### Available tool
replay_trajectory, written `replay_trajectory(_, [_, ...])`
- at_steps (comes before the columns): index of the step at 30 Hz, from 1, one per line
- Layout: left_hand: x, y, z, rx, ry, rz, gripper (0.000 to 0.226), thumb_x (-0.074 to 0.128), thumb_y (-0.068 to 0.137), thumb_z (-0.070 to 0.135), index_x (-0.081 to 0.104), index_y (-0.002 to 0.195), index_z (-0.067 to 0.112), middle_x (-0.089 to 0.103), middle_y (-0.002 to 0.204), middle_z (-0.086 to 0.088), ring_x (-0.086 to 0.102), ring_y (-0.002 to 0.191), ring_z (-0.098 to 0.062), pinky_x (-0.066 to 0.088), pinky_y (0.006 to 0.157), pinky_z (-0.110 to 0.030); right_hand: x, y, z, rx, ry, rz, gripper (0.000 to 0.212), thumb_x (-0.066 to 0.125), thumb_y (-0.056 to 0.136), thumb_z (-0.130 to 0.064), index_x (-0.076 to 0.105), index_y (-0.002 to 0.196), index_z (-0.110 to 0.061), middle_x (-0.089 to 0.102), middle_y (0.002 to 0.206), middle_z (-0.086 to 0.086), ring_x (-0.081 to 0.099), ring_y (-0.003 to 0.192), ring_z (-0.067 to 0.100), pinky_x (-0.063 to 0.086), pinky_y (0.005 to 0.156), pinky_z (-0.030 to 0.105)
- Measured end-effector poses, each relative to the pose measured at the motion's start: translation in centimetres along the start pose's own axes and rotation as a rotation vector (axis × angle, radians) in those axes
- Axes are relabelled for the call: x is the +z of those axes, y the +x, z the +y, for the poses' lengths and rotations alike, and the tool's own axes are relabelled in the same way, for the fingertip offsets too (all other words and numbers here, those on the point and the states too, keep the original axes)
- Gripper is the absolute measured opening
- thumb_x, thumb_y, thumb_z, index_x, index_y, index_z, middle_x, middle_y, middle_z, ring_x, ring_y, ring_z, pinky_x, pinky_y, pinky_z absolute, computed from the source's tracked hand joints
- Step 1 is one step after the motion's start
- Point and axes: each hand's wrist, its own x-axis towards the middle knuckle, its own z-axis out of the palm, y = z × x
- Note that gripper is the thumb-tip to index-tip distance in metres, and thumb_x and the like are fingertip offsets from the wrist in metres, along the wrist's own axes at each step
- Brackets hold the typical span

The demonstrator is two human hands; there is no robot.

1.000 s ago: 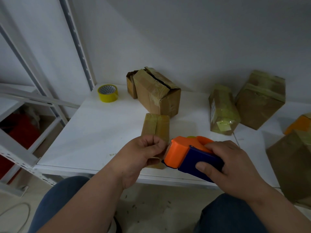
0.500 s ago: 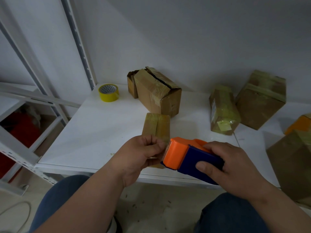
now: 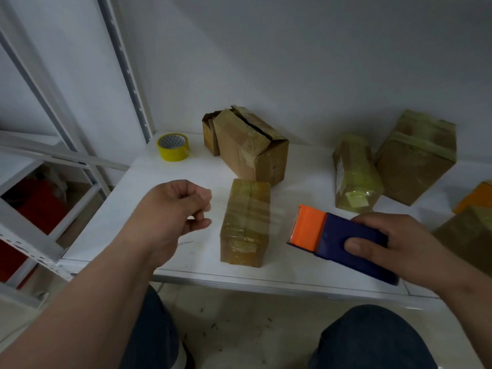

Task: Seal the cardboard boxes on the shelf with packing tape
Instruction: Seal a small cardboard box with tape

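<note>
On the white shelf (image 3: 165, 209) before my knees lie several taped cardboard boxes: a big one (image 3: 415, 158) at the back right, another big one (image 3: 253, 147) with its top seam gaping near the wall, and a narrow box (image 3: 246, 222) between my hands. My right hand (image 3: 404, 246) grips the orange and blue tape dispenser (image 3: 335, 241) just right of that box. My left hand (image 3: 173, 211) hovers left of it, fingers curled; a faint strip of clear tape seems pinched there. Far back sits a yellow tape roll (image 3: 173, 147).

Seven boxes (image 3: 246, 219), one tape roll (image 3: 173, 147), one dispenser (image 3: 338, 242).
</note>
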Motion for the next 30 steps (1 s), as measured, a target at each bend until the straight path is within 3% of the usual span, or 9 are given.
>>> replay_trajectory(3, [-0.3, 0.6, -0.6, -0.039, 0.035, 0.006, 0.015, 0.063, 0.093, 0.01, 0.064, 0.079, 0.005, 0.058, 0.069, -0.006, 0.051, 0.06, -0.012, 0.054, 0.056, -0.023, -0.5, 0.8, 0.4, 0.084, 0.087, -0.051, 0.045, 0.061, 0.072, -0.072, 0.071, 0.08, -0.029, 0.07, 0.075, 0.005, 0.065, 0.064, 0.016, 0.047, 0.055, 0.025])
replay_trajectory(6, [0.0, 1.1, -1.6, -0.087, 0.093, 0.043, 0.014, 0.064, 0.092, 0.011, 0.065, 0.08, 0.004, 0.058, 0.071, -0.008, 0.051, 0.06, -0.012, 0.055, 0.055, -0.025, -0.9, 2.0, 0.5, 0.169, 0.088, -0.114, 0.028, 0.066, 0.075, -0.056, 0.071, 0.076, -0.029, 0.071, 0.069, -0.001, 0.065, 0.058, 0.009, 0.043, 0.052, 0.014])
replay_trajectory(12, [0.2, 2.4, -3.3, -0.218, 0.122, 0.069, 0.011, 0.065, 0.092, 0.012, 0.064, 0.084, 0.004, 0.06, 0.075, -0.009, 0.051, 0.062, -0.014, 0.052, 0.053, -0.025, 0.1, 4.6, 1.1, 0.278, 0.018, -0.203, 0.039, 0.062, 0.068, -0.057, 0.068, 0.073, -0.018, 0.067, 0.06, -0.004, 0.059, 0.05, 0.001, 0.038, 0.047, 0.012])
replay_trajectory(16, [0.4, 3.0, -4.8, -0.28, 0.141, 0.074, 0.009, 0.065, 0.092, 0.011, 0.066, 0.087, 0.004, 0.062, 0.076, -0.009, 0.051, 0.062, -0.015, 0.051, 0.053, -0.026, 0.6, 5.6, 2.0, 0.314, -0.018, -0.23, 0.053, 0.06, 0.065, -0.065, 0.071, 0.08, -0.016, 0.071, 0.071, 0.003, 0.063, 0.058, 0.007, 0.041, 0.053, 0.018])
replay_trajectory(25, [1.8, 3.0, -7.0, -0.393, 0.16, 0.059, 0.018, 0.062, 0.093, 0.019, 0.064, 0.083, 0.005, 0.062, 0.074, -0.008, 0.049, 0.06, -0.016, 0.05, 0.056, -0.028, 3.1, 7.2, 3.0, 0.382, -0.022, -0.331, 0.044, 0.062, 0.076, -0.058, 0.07, 0.085, -0.015, 0.071, 0.077, 0.001, 0.065, 0.064, 0.008, 0.043, 0.054, 0.016])
replay_trajectory(27, [1.9, 3.2, -6.9, -0.36, 0.309, 0.047, 0.022, 0.058, 0.094, 0.026, 0.065, 0.094, 0.005, 0.065, 0.09, -0.009, 0.056, 0.07, -0.017, 0.055, 0.059, -0.031, 3.6, 7.2, 3.1, 0.396, 0.016, -0.336, 0.05, 0.065, 0.074, -0.065, 0.07, 0.084, -0.016, 0.071, 0.075, -0.001, 0.065, 0.063, 0.008, 0.043, 0.055, 0.017])
replay_trajectory(28, [1.8, 3.3, -6.8, -0.33, 0.43, 0.028, 0.027, 0.057, 0.094, 0.029, 0.062, 0.111, 0.008, 0.064, 0.104, -0.008, 0.06, 0.081, -0.018, 0.057, 0.061, -0.033, 3.6, 7.2, 3.2, 0.401, 0.029, -0.335, 0.054, 0.066, 0.071, -0.068, 0.07, 0.084, -0.016, 0.071, 0.075, 0.0, 0.066, 0.063, 0.008, 0.044, 0.056, 0.018])
replay_trajectory(30, [1.4, 3.6, -6.9, -0.205, 0.72, -0.025, 0.055, 0.056, 0.095, 0.03, 0.036, 0.146, 0.023, 0.055, 0.132, -0.002, 0.058, 0.109, -0.021, 0.056, 0.078, -0.035, 3.5, 7.3, 3.4, 0.396, 0.034, -0.333, 0.055, 0.065, 0.071, -0.067, 0.07, 0.085, -0.015, 0.072, 0.077, 0.001, 0.067, 0.066, 0.011, 0.045, 0.057, 0.019])
